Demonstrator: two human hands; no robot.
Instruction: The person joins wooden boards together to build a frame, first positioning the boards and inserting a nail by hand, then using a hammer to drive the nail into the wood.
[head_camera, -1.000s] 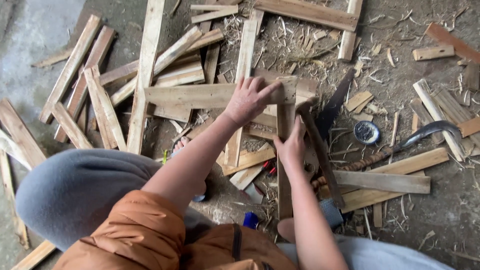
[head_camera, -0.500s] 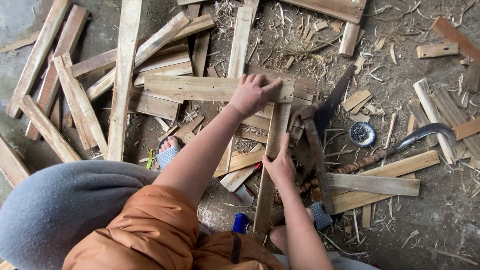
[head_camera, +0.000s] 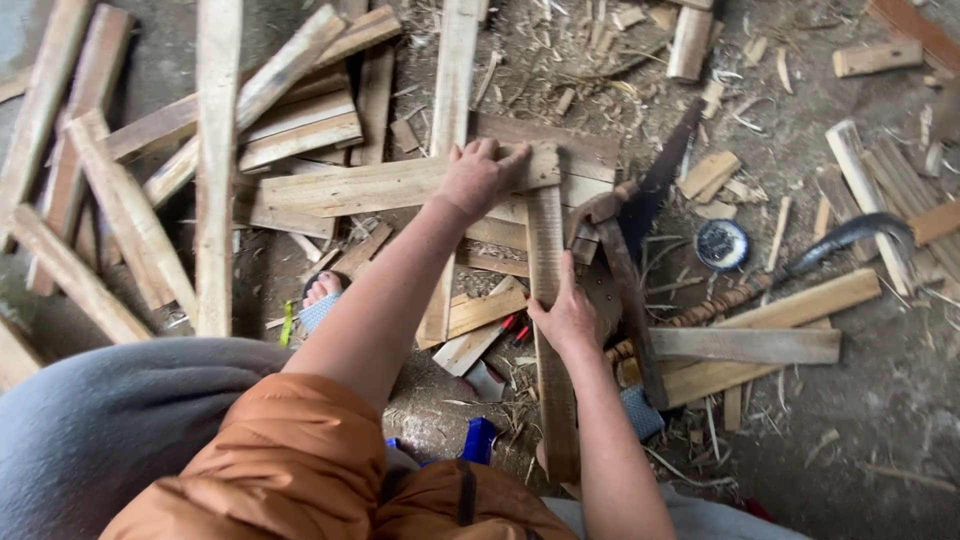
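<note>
Here, pressed flat with spread fingers (head_camera: 500, 160) of left hand (head_camera: 475, 178) on horizontal plank (head_camera: 380, 185), gripped upright slat (head_camera: 548, 300) with right hand (head_camera: 568, 318) just below, slat butted against plank, unfastened, handsaw (head_camera: 655, 185) right, untouched.

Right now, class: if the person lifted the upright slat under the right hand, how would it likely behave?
The upright slat looks thin, flat and straight, so it would probably stay stiff and feel light. Its rough sawn face suggests that the right hand would not slip. Being flat, it should not roll, though the crosswise plank under the left hand may shift.
</note>
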